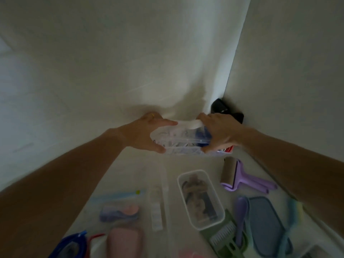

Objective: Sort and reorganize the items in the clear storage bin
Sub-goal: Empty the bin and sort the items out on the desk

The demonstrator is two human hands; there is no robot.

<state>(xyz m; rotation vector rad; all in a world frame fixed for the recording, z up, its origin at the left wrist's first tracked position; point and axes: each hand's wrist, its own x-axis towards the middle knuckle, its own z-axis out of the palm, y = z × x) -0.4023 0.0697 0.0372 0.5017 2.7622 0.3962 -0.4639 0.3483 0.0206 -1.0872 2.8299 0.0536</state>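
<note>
At the far edge of the white bench (130,175), close to the draped white cloth (130,62) behind it, both hands hold the clear storage bin (183,141) by its ends. The left hand (149,135) clasps the left end, thumb at the near rim and fingers (167,122) stretched along the far rim. The right hand (219,131) grips the right end, its fingers curled over the far rim. Blue and white things show blurred through the bin's walls. Nearer the camera, well apart from the bin, lies a dark blue lid (268,228) at the right, with a small clear lidded box (201,198) of dark items toward the middle. A purple lint roller (240,175) lies right of that box. A green brush (225,237) sits by the lid, touching a purple spoon (241,213). At the left, a zip bag (117,207) holds pink and purple pieces.
</note>
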